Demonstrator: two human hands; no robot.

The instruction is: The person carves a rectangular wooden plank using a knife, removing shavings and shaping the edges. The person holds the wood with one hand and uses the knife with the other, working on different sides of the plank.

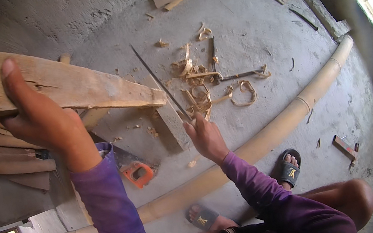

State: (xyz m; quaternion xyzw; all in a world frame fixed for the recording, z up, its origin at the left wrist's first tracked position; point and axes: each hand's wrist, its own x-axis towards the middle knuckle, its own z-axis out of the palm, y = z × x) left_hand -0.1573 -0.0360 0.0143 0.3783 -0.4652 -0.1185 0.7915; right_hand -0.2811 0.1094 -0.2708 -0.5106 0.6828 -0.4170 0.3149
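Note:
A thick wooden board (pixel 68 87) slants from the upper left, its narrow end toward the middle. My left hand (pixel 45 113) is wrapped round its wide end, thumb up along the face. My right hand (pixel 207 137) is closed on the lower end of a long, thin dark blade (pixel 152 75), like a knife or machete; its handle is mostly hidden by the fingers. The blade points up and away, just right of the board's narrow end; whether they touch I cannot tell. Beneath them a second, narrower board (pixel 171 124) shows.
Curled shavings (pixel 200 94) and dark strips lie on the concrete floor (pixel 253 46). A long bamboo pole (pixel 269 138) crosses in front of my feet. An orange-handled saw (pixel 128 173) rests by my left forearm. Split bamboo pieces (pixel 6 161) are stacked left; a small tool (pixel 345 147) lies right.

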